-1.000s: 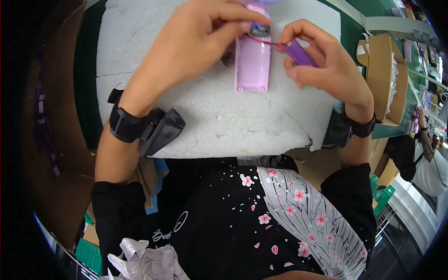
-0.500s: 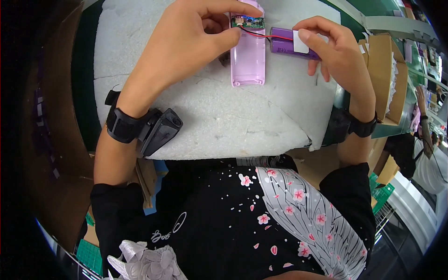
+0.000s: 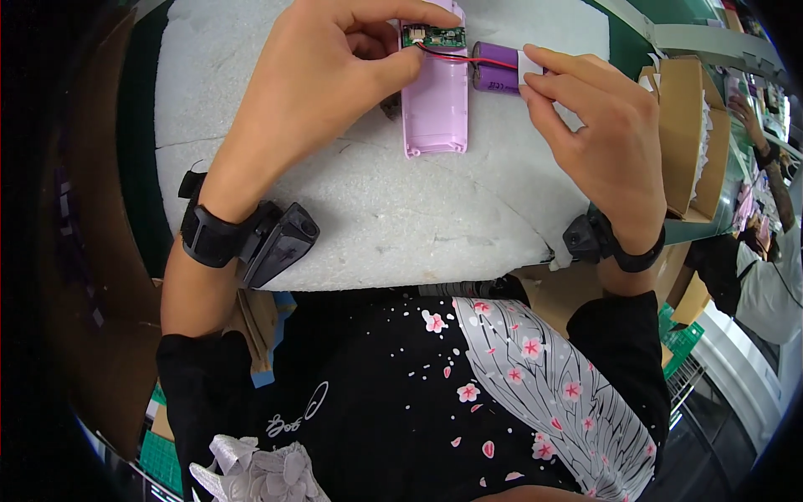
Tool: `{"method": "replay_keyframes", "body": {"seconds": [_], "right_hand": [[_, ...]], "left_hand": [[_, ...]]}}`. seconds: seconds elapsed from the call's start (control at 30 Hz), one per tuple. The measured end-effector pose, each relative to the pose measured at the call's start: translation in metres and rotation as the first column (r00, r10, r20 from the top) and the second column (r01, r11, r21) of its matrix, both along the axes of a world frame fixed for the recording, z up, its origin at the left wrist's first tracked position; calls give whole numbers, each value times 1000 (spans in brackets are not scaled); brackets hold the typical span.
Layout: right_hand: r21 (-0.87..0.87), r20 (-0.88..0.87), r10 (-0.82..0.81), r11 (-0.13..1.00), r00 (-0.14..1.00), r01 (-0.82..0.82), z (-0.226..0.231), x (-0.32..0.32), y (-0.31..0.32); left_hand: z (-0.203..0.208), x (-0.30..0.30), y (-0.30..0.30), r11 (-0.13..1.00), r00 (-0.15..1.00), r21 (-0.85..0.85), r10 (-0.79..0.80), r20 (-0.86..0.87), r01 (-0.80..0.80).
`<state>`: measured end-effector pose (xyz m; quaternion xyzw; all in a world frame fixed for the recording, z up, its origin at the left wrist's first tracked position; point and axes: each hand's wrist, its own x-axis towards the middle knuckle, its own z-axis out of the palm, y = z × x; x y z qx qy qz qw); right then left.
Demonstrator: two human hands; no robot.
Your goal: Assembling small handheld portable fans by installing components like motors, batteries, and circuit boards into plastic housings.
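Right fingers point(image 3: 554, 86) half-closed on batteries point(image 3: 495, 78)

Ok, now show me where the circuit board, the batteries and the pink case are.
Circuit board point(image 3: 439, 37), head view: middle of its green face.
Batteries point(image 3: 495, 77), head view: purple side of the lower cell.
Pink case point(image 3: 436, 105), head view: bare floor inside it.

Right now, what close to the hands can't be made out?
All in the head view:
Pink casing: its far end is cut off by the upper edge.
Purple battery pack: its right end is hidden by the right hand.
Small dark thing beside the casing: partly behind the left hand, too indistinct to name.
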<state>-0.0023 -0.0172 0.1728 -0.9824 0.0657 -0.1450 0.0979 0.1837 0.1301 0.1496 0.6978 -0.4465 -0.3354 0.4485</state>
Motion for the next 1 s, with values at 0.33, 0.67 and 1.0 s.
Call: {"method": "replay_keyframes", "body": {"seconds": [0.33, 0.67, 1.0], "right_hand": [[92, -10, -12, 996, 1000, 13, -5, -3, -9], [30, -60, 30, 999, 998, -28, 3, 2, 1], [-171, -140, -20, 985, 990, -4, -6, 12, 23]], "left_hand": [[-19, 4, 4, 990, 999, -136, -45, 13, 46], [-19, 5, 7, 989, 997, -141, -41, 64, 50], [-19, 5, 8, 989, 996, -138, 35, -86, -47]]}}
